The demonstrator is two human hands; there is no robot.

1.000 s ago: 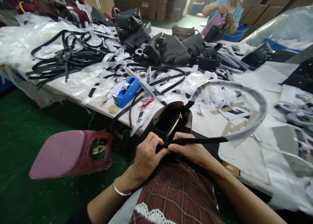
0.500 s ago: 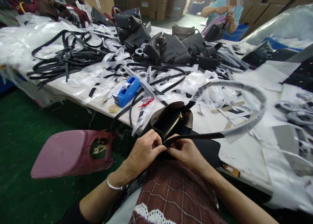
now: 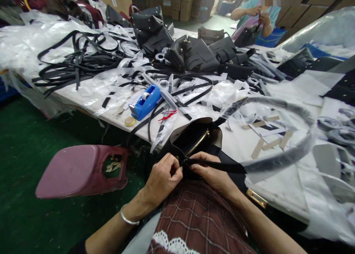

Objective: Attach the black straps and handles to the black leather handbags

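Note:
A small black handbag (image 3: 194,139) with a gold zip rests open at the table's near edge, over my lap. My left hand (image 3: 162,180) is closed in a pinch at the bag's near rim, where the strap joins it. My right hand (image 3: 212,174) is closed on the end of the black strap (image 3: 222,166). The strap loops out to the right inside a clear plastic sleeve (image 3: 288,150) and curves back to the bag's far side.
A blue tape dispenser (image 3: 144,102) and a small tape roll (image 3: 128,121) lie left of the bag. Black straps (image 3: 74,63), plastic scraps and finished dark bags (image 3: 194,54) cover the table (image 3: 274,176). A pink plastic stool (image 3: 80,170) stands at my left. Another person (image 3: 257,17) works at the far end.
The strap's plastic-sleeved loop has dropped lower and swung further right. My hands stay pinched at the strap joint, and the view has shifted slightly.

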